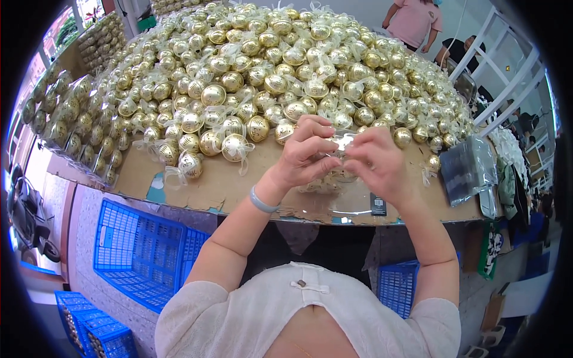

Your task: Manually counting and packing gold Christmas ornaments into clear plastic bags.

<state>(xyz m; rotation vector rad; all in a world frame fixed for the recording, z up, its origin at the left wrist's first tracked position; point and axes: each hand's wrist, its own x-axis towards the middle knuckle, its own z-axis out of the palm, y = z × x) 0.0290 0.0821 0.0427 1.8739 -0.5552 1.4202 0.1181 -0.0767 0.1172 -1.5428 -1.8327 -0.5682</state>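
Observation:
Near the front edge of the table, my left hand point(308, 154) has its fingers curled and its thumb pressed in on a piece of clear, shiny plastic packaging point(344, 141). Facing it, my right hand point(382, 164) is slightly blurred, with thumb and fingers pinched at the plastic's other side. What lies in that pinch is hidden. Under my hands, a pale, gold-tinted item point(320, 185) shows partly through clear plastic. Just beyond rises a large heap of gold ball ornaments point(213, 95) with sheer white ribbons.
Brown cardboard point(268, 173) covers the tabletop. A black label card point(378, 204) lies at the front edge. Clear packs of gold balls point(74, 113) stand left, and a stack of clear plastic sleeves point(471, 173) lies right. Blue crates point(140, 250) sit below. People point(413, 24) are beyond.

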